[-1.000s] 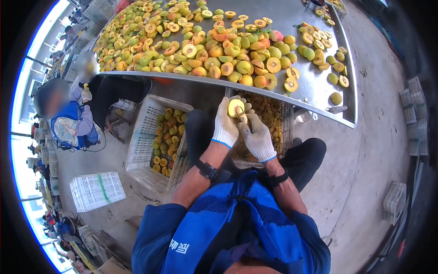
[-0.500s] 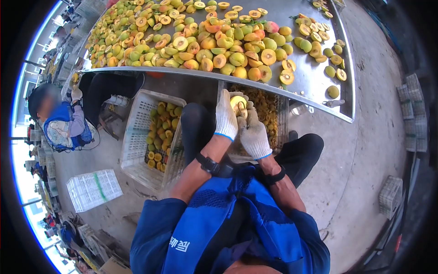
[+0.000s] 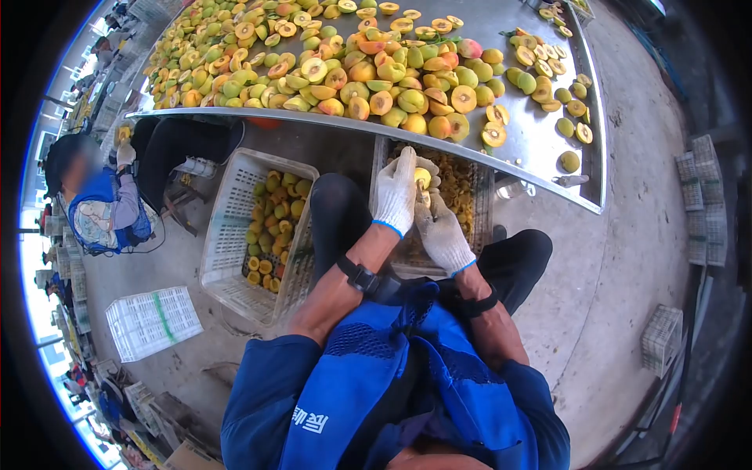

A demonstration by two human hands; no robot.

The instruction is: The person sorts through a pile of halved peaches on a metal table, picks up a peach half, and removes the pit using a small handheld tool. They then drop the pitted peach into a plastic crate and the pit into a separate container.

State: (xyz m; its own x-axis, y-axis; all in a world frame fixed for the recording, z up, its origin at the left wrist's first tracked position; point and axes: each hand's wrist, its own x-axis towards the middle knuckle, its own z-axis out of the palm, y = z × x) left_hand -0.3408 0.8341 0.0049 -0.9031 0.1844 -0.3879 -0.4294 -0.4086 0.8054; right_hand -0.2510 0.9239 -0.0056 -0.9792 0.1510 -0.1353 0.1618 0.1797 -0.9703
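My left hand (image 3: 396, 192), in a white knitted glove, is closed round a yellow halved fruit (image 3: 423, 175). Fingers of my right hand (image 3: 441, 227), gloved too, are pressed together against that fruit; a small tool seems to be between them, but it is too small to make out. Both hands are over a crate (image 3: 379, 162) of yellow-brown scraps (image 3: 468, 205), just below the metal table's edge. Many halved and whole fruits (image 3: 368, 74) lie on the metal table (image 3: 526, 139).
At the left stands a white crate (image 3: 222, 227) of fruit, with an upturned white crate (image 3: 153, 321) below it. A seated co-worker (image 3: 110, 207) in a blue vest is farther left. Stacked crates (image 3: 706, 200) stand at the right.
The fruit in my left hand has turned and shows less of its cut face. My right hand has shifted slightly down. The co-worker's raised hand has moved slightly left and up.
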